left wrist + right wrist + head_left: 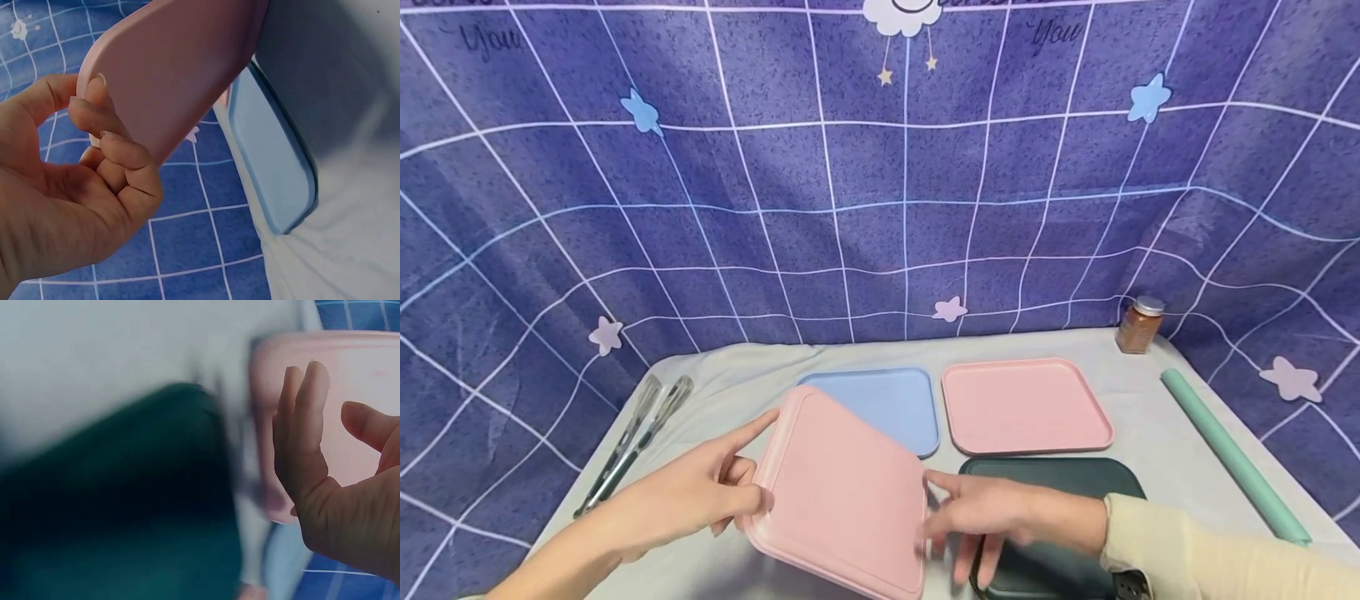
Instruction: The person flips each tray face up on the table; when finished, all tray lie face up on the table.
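A pink tray [850, 500] is held up at a tilt over the front of the table, its underside toward the head camera. My left hand [700, 492] pinches its left edge between thumb and fingers. In the left wrist view, the fingers curl at the corner of the pink tray [156, 81]. My right hand [977, 508] is at the right edge of that tray, blurred in the head view. From the right wrist, the right hand [344, 481] shows its fingers extended and the thumb apart from them. Under the right forearm lies a dark green tray [1067, 475].
A blue tray [895, 400] lies behind the held one, partly covered, with a second pink tray [1022, 408] to its right. Tongs [640, 442] lie at the left. A jar [1140, 325] and a green roll [1232, 454] are at the right. A patterned curtain [865, 233] hangs behind.
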The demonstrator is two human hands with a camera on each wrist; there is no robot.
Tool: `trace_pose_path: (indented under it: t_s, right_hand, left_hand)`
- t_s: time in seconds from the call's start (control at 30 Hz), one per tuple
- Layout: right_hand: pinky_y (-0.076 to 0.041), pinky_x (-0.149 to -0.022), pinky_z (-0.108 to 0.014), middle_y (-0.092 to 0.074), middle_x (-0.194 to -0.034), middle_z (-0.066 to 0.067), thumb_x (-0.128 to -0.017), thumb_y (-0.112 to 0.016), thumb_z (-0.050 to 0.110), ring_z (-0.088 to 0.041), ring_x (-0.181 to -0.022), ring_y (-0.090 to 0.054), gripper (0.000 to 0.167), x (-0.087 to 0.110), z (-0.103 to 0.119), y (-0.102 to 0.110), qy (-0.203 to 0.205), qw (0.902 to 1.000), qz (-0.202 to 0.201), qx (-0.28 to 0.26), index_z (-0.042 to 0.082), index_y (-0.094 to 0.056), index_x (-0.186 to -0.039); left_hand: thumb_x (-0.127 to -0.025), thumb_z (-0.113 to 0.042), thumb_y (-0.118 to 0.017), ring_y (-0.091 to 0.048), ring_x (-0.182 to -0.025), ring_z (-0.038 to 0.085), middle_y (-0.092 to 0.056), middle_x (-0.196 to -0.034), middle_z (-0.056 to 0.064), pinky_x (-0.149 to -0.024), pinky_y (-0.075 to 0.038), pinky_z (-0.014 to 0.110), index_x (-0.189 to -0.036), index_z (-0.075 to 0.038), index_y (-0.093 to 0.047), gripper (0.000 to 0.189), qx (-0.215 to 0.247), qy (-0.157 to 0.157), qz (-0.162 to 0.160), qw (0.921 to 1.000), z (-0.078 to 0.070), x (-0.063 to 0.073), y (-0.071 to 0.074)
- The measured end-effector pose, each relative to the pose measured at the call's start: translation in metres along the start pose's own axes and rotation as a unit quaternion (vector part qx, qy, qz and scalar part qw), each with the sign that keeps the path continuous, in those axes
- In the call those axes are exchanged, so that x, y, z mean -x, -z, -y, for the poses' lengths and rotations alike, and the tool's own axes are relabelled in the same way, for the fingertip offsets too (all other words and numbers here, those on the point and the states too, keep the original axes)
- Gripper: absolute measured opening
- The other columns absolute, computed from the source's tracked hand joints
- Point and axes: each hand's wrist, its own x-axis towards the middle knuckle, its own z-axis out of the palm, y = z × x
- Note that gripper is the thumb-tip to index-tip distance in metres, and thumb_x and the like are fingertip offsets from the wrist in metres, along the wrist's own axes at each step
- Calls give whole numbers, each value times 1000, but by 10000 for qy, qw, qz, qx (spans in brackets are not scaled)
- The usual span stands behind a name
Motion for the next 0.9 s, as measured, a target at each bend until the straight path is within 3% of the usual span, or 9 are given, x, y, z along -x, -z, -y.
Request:
trace_pose_path:
  t_s: [0.2, 0.3, 0.43, 0.53, 0.8, 0.9]
  right_hand:
    - [-53, -42, -31, -67, -99, -14, -94, -67, 32, -21, -60, -68, 88, 7, 69, -7, 377, 9930, -740, 835, 20, -14, -163]
    - [-53, -43, -35, -67, -97, -15, -94, -68, 36, -28, -63, -70, 86, 8, 105, -19, 487, 9876, -834, 1240, 25, -16, -162]
    - [-52, -41, -35, -67, -94, -16, -93, -68, 40, -31, -63, -69, 66, 8, 139, -35, 603, 9836, -781, 1511, 29, -35, -148]
    - [-52, -42, -35, -66, -93, -19, -92, -69, 43, -32, -64, -67, 49, 9, 151, -44, 562, 9812, -783, 1670, 27, -42, -129]
    - [-56, -48, -39, -63, -95, -18, -88, -70, 50, -36, -71, -70, 63, 10, 163, -50, 208, 9751, -1035, 1951, 17, -37, -131]
    - [-56, -49, -39, -62, -95, -18, -87, -70, 52, -37, -69, -71, 63, 12, 166, -49, 80, 9719, -1168, 2044, 15, -36, -124]
  left_hand:
    - [-84, -8, -66, -50, -60, 7, -55, -73, -1, -51, -43, 23, -162, -12, -5, 99, -18, 16, -59, 10000, -14, -3, -7]
    - [-83, -6, -65, -53, -61, 8, -58, -74, 0, -49, -41, 23, -162, -10, -3, 101, 22, -85, -65, 9999, -19, -5, -12]
    - [-82, -5, -63, -56, -62, 9, -63, -76, 2, -47, -39, 23, -162, -7, 1, 102, -13, -221, -78, 9997, -24, -7, -19]
    - [-81, -5, -62, -58, -62, 10, -65, -76, 3, -47, -38, 23, -162, -7, 1, 103, -106, -223, -155, 9996, -28, -9, -23]
    - [-79, -5, -65, -58, -58, 11, -60, -71, 1, -44, -40, 24, -162, -8, -5, 103, -205, -280, -271, 9990, -36, -10, -31]
    - [-80, -5, -66, -56, -56, 11, -60, -69, 2, -45, -42, 26, -163, -13, -6, 102, -201, -294, -221, 9991, -41, -12, -34]
